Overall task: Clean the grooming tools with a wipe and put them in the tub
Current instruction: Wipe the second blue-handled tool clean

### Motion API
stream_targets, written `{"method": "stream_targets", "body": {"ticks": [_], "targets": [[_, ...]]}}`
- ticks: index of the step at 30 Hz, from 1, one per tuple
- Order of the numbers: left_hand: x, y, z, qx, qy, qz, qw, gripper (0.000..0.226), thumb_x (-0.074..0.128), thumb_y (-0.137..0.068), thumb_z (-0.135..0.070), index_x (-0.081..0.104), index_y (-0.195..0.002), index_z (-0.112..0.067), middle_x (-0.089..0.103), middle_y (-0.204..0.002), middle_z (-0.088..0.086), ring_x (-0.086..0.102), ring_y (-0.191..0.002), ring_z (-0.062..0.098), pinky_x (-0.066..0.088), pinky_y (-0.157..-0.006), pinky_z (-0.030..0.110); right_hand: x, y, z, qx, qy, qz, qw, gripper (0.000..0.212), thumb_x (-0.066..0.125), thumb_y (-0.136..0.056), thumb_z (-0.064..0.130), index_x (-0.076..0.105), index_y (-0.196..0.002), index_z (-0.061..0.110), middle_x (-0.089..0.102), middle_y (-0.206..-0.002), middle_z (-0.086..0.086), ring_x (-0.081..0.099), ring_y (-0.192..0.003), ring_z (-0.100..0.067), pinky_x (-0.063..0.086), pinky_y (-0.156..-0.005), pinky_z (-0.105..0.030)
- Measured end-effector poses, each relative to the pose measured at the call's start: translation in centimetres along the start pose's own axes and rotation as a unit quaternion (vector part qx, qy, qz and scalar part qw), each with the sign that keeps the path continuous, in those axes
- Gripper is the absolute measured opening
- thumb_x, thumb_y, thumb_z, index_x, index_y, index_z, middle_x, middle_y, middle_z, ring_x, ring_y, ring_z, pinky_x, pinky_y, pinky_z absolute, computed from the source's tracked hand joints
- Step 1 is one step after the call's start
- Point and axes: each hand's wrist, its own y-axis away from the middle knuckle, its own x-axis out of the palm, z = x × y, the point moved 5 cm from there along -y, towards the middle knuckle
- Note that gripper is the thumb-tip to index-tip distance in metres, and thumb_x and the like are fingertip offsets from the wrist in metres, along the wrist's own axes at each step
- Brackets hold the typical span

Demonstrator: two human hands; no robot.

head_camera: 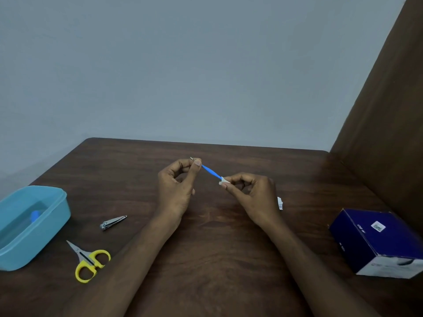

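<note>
A slender grooming tool (pixel 211 171) with a blue handle and a small metal tip is held above the brown table (pixel 229 248), slanting from 10 o'clock to 4 o'clock between the hands. The left hand (pixel 177 186) pinches its metal end; the right hand (pixel 251 195), at 4 o'clock from it, pinches a white wipe (pixel 223 180) around the handle's lower end. The blue tub (pixel 32 225), nail clipper (pixel 113 222) and yellow scissors (pixel 89 261) lie at 8 o'clock from the hands.
</note>
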Motion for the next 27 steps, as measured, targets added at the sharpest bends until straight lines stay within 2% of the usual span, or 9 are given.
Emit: {"method": "stream_targets", "body": {"ticks": [4, 6, 8, 11, 14, 19, 24, 27], "targets": [[0.11, 0.18, -0.15, -0.004, 0.004, 0.013, 1.000, 0.013, 0.076, -0.100, -0.021, 0.082, -0.107, -0.012, 0.080, -0.096, -0.014, 0.046, -0.047, 0.003, 0.044, -0.047, 0.018, 0.15, -0.05, -0.01, 0.006, -0.007, 0.019, 1.000, 0.003, 0.084, -0.091, 0.030, 0.086, -0.092, 0.027, 0.081, -0.083, 0.017, 0.076, -0.079, -0.012, 0.057, -0.073, -0.024], [0.37, 0.34, -0.31, 0.002, 0.000, 0.036, 0.999, 0.011, 0.074, -0.101, -0.020, 0.082, -0.106, -0.015, 0.080, -0.099, -0.016, 0.049, -0.051, 0.003, 0.045, -0.049, 0.019, 0.37, -0.05, -0.04, 0.015, -0.014, 0.045, 0.999, 0.008, 0.080, -0.095, 0.032, 0.085, -0.090, 0.029, 0.081, -0.084, 0.016, 0.077, -0.085, -0.009, 0.054, -0.078, -0.020], [0.52, 0.41, -0.51, 0.013, -0.007, 0.048, 0.999, 0.009, 0.074, -0.101, -0.020, 0.081, -0.105, -0.016, 0.079, -0.097, -0.017, 0.048, -0.050, 0.004, 0.045, -0.049, 0.018, 0.45, -0.11, -0.12, 0.027, -0.022, 0.056, 0.998, 0.011, 0.078, -0.097, 0.033, 0.085, -0.089, 0.029, 0.082, -0.085, 0.015, 0.077, -0.089, -0.008, 0.054, -0.081, -0.022], [0.29, 0.26, -0.53, 0.024, -0.029, 0.034, 0.999, 0.008, 0.077, -0.100, -0.023, 0.082, -0.102, -0.017, 0.079, -0.094, -0.011, 0.048, -0.052, 0.009, 0.045, -0.048, 0.022, 0.30, -0.10, -0.24, 0.020, -0.004, 0.039, 0.999, 0.004, 0.083, -0.092, 0.031, 0.086, -0.093, 0.028, 0.081, -0.086, 0.017, 0.076, -0.083, -0.009, 0.056, -0.076, -0.022], [-0.05, 0.07, -0.37, 0.015, -0.030, 0.002, 0.999, 0.008, 0.080, -0.097, -0.027, 0.084, -0.098, -0.020, 0.079, -0.089, -0.006, 0.049, -0.057, 0.013, 0.045, -0.046, 0.023, -0.01, -0.03, -0.19, 0.012, 0.014, 0.009, 1.000, 0.009, 0.089, -0.087, 0.030, 0.087, -0.095, 0.028, 0.081, -0.083, 0.015, 0.074, -0.075, -0.009, 0.060, -0.072, -0.029], [0.07, 0.17, -0.53, 0.013, -0.016, -0.002, 1.000, 0.012, 0.084, -0.093, -0.028, 0.083, -0.091, -0.015, 0.075, -0.083, 0.003, 0.047, -0.052, 0.012, 0.042, -0.044, 0.023, -0.23, 0.00, -0.23, 0.009, 0.037, -0.012, 0.999, 0.009, 0.090, -0.086, 0.035, 0.086, -0.093, 0.031, 0.078, -0.073, 0.013, 0.072, -0.067, -0.009, 0.057, -0.066, -0.031], [-0.05, 0.35, -0.79, 0.009, -0.007, -0.020, 1.000, 0.030, 0.087, -0.090, -0.029, 0.077, -0.082, -0.002, 0.058, -0.065, 0.008, 0.041, -0.046, 0.009, 0.039, -0.042, 0.022, -0.51, 0.06, -0.12, -0.006, 0.068, -0.028, 0.997, 0.010, 0.088, -0.086, 0.041, 0.086, -0.094, 0.034, 0.077, -0.072, 0.015, 0.072, -0.065, -0.008, 0.058, -0.065, -0.037], [-0.12, 0.33, -0.73, -0.007, 0.010, -0.023, 1.000, 0.028, 0.087, -0.090, -0.030, 0.076, -0.078, -0.007, 0.058, -0.064, 0.005, 0.041, -0.046, 0.006, 0.040, -0.043, 0.021, -0.33, 0.05, -0.34, -0.007, 0.064, -0.022, 0.998, 0.010, 0.087, -0.087, 0.042, 0.086, -0.093, 0.034, 0.078, -0.075, 0.013, 0.071, -0.065, -0.012, 0.058, -0.065, -0.040]]}}
